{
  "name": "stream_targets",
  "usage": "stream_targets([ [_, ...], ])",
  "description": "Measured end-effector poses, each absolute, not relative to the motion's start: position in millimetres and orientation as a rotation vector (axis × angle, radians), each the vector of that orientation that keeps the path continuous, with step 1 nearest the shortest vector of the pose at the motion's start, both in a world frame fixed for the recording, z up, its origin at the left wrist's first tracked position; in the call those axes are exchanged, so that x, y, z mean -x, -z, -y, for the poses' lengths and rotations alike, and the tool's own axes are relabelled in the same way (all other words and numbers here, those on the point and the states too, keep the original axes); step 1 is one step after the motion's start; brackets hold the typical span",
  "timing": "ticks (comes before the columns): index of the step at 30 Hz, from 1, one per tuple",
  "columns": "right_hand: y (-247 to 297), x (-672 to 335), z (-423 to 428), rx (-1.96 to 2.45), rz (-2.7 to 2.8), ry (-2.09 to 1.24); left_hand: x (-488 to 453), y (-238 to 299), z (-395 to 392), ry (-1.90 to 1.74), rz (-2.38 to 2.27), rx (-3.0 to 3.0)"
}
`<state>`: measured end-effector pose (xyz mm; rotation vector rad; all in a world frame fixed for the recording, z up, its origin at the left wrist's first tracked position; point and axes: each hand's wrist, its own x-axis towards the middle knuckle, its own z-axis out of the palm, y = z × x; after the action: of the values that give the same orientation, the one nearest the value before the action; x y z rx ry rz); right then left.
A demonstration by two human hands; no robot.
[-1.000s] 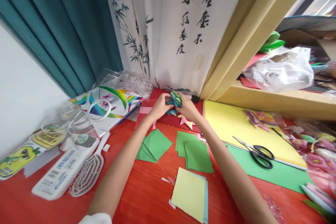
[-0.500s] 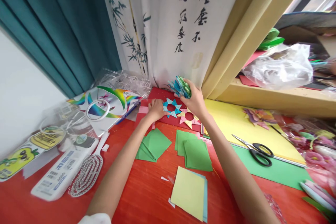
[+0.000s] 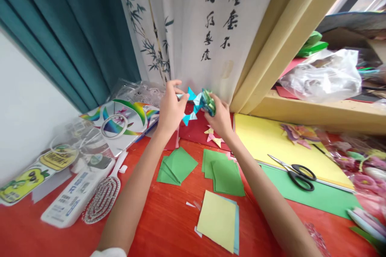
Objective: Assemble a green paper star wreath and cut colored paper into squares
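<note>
Pinched in my left hand is a blue and pale-blue folded paper star ring, raised off the dark red sheet. My right hand is closed around a bunch of folded green and blue paper pieces, which touches or overlaps the ring's right side. On the red sheet below my right hand lies a pink and yellow paper star ring, partly covered by that hand. Nearer to me are green paper squares, more green squares, and a pale yellow sheet over a light blue one.
Black-handled scissors lie on yellow and green sheets at right. At left are a hairbrush, a white package and a white tape roll. A shelf and a hanging scroll stand behind.
My left hand has picked up the blue star ring from the red sheet and lifted it. My right hand has shifted slightly down with the bunch, close against the ring.
</note>
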<state>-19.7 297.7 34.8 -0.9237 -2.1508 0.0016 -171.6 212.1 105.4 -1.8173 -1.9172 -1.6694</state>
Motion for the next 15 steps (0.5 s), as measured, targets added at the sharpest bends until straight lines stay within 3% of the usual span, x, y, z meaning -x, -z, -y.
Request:
stream_targets([
  [7, -2.2, 34.5, -288.4, 0.761, 2.538, -0.09, 205.5, -114.8, -205.4, 1.822, 2.021, 1.996],
  [15, -56.0, 16.2, -297.1, 0.839, 2.316, -0.41, 198.1, -106.1, -209.7, 1.765, 2.092, 2.287],
])
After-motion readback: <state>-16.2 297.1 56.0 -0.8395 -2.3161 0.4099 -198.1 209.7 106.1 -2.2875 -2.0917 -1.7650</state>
